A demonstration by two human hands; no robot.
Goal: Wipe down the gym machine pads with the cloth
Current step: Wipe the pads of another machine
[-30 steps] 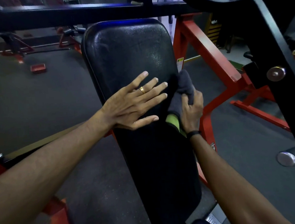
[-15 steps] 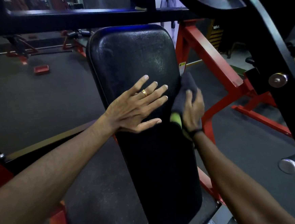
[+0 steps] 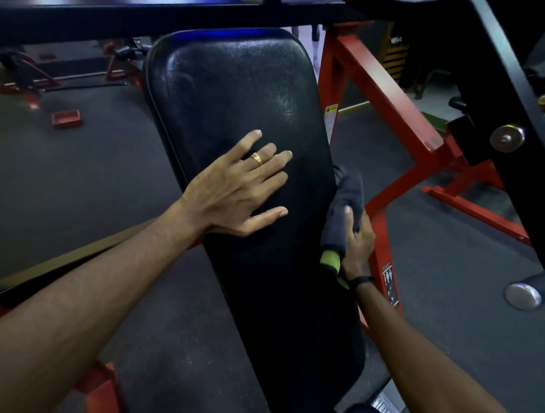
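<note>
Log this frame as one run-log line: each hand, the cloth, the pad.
left hand: flat on back pad | right hand: gripping grey cloth at pad's right edge | phase: wiping pad edge

I am wearing a plain gold ring (image 3: 256, 159) on a finger of my left hand (image 3: 231, 196), and a thin black band (image 3: 361, 280) is circling the wrist just below my right hand (image 3: 357, 245). Both my forearms are showing bare, with no sleeves reaching them.
</note>
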